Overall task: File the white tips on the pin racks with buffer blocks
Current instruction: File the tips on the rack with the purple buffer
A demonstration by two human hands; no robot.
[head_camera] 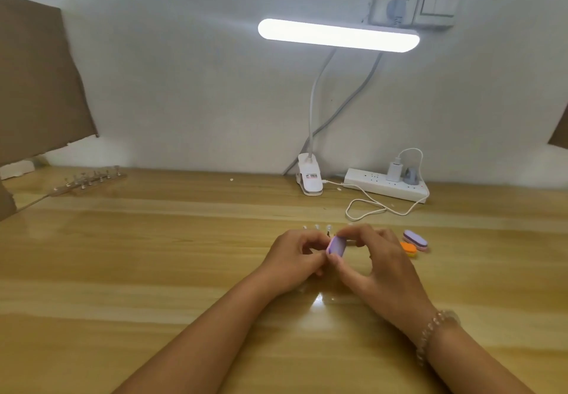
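Seemingly the filing is in mid-course rather than near its end, though the wooden table [153,270] gives little proof of which tips are finished. One clip lamp [338,35] and one power strip [384,184] stand at the far edge. One pin rack [89,183] lies far left, well apart from the work; its pins number about seven or eight, too blurred to count exactly or to judge as filed. A second rack probably sits under the hands, but it is hidden. Two hands meet near the middle. The left hand [292,258] has its fingers curled inward, and what they pinch I cannot tell. The right hand [378,267] grips a purple buffer block [337,246] between thumb and fingertips. Buffer blocks number three: the held one, plus a spare purple block [415,240] and an orange block [408,249] lying touching each other just right of the right hand. Three white tips [316,227] show just beyond the left hand, apparently still awaiting the block.
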